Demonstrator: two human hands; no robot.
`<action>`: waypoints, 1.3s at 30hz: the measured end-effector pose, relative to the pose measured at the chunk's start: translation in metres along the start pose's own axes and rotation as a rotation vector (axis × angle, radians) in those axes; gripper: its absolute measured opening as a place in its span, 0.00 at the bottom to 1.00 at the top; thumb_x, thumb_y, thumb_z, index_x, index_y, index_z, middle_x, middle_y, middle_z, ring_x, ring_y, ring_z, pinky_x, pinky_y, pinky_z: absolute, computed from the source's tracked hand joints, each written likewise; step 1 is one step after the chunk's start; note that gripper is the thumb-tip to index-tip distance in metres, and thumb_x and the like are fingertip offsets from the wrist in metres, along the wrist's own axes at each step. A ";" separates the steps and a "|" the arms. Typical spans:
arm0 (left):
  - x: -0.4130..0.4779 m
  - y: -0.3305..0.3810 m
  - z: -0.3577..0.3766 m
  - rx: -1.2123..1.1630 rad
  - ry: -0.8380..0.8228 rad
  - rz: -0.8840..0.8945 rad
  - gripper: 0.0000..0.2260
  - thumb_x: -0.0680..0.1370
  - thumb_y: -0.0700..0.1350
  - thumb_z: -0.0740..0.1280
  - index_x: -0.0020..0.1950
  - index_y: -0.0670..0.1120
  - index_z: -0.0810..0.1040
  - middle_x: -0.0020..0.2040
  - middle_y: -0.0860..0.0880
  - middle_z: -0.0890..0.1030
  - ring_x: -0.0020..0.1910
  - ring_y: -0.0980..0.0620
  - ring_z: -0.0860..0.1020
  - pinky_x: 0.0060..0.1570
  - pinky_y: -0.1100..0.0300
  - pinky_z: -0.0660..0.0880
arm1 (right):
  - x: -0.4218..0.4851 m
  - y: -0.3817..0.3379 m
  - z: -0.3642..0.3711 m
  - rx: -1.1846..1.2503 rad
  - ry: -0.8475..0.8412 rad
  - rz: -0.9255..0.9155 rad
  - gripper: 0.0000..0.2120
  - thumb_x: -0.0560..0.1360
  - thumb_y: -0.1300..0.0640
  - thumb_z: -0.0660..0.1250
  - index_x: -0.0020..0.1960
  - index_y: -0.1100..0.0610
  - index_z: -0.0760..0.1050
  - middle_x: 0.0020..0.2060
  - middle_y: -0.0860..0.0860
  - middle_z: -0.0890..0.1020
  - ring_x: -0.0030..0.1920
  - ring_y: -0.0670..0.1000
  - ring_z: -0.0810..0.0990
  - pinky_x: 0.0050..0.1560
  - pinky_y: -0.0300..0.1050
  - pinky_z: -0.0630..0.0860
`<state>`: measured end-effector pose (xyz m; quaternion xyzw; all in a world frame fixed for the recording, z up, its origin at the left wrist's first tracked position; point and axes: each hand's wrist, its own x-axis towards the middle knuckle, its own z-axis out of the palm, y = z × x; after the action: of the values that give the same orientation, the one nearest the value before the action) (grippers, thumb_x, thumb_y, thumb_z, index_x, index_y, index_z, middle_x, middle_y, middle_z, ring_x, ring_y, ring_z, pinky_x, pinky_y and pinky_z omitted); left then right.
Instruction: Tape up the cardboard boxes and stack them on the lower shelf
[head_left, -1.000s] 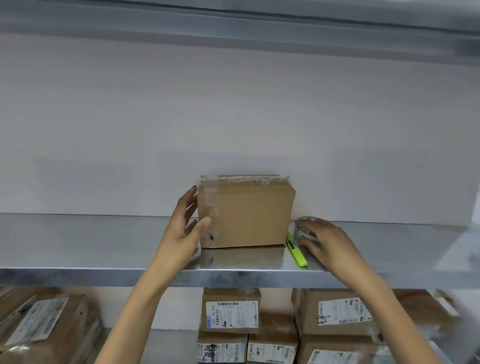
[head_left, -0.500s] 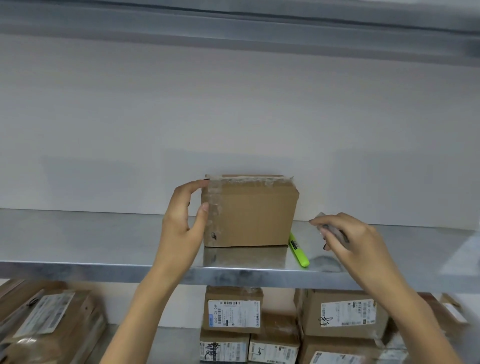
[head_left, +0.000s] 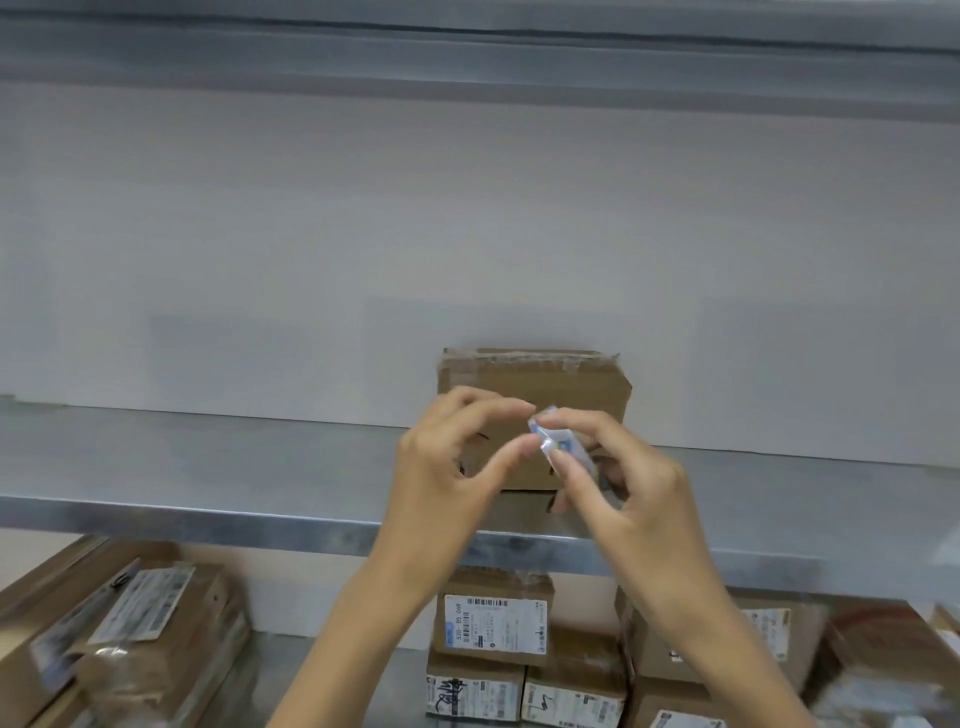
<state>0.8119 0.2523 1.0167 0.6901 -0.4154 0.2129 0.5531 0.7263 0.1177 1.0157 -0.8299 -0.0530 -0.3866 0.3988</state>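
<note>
**Box** (head_left: 535, 387). One. It stands on the upper shelf (head_left: 208, 467), close to the wall and behind both hands; neither hand touches it. It is small and of plain corrugated card. I judge it light, stiff across its faces and weaker at the corners, which look scuffed. A wrinkled clear strip (head_left: 530, 357) already runs along its top edge. The best hold is on the two short sides with flat palms, or from beneath. Taped patches are likely slick.

**Roll** (head_left: 563, 447). One small roll of clear tape, held up in front of the box.
- The right hand (head_left: 639, 493) grasps it between thumb and fingertips.
- The left hand (head_left: 447, 467) has its fingers curled and its thumb tip at the roll's left edge. Whether it has caught the free end cannot be told.
- The tape is judged thin and clingy, apt to fold onto itself, so the end should be drawn out straight.

**Lower shelf** (head_left: 270, 665). The stacked boxes (head_left: 493, 618) count as follows:
- Centre: three, one resting on two.
- Right: at least two.
- Left: at least two.
- Far right: a blurred brown mass.

That makes seven or more. An exact figure cannot be established because the edges are blurred and the arms cover part of the shelf. Most carry white labels.
</note>
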 end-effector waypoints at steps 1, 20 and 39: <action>-0.001 0.002 0.002 -0.047 -0.025 -0.036 0.11 0.74 0.52 0.70 0.53 0.50 0.83 0.50 0.54 0.80 0.49 0.52 0.79 0.47 0.58 0.77 | -0.001 0.000 0.004 0.038 0.010 0.005 0.13 0.76 0.61 0.68 0.56 0.46 0.77 0.47 0.40 0.82 0.39 0.46 0.82 0.39 0.32 0.76; 0.007 0.002 -0.006 -0.058 0.091 -0.116 0.06 0.74 0.39 0.72 0.39 0.47 0.79 0.36 0.56 0.82 0.37 0.58 0.81 0.40 0.68 0.75 | -0.019 0.005 0.023 0.515 -0.171 0.146 0.32 0.72 0.54 0.70 0.70 0.36 0.60 0.48 0.51 0.84 0.43 0.52 0.81 0.46 0.48 0.79; 0.041 -0.002 -0.049 0.080 0.128 -0.092 0.11 0.71 0.36 0.72 0.35 0.50 0.77 0.34 0.57 0.82 0.37 0.57 0.82 0.41 0.51 0.80 | -0.010 -0.015 0.058 0.284 -0.058 0.299 0.23 0.68 0.32 0.65 0.34 0.53 0.76 0.20 0.52 0.78 0.21 0.50 0.73 0.29 0.42 0.74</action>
<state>0.8447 0.2845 1.0615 0.7148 -0.3383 0.2476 0.5598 0.7482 0.1705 0.9956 -0.7746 0.0053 -0.2879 0.5631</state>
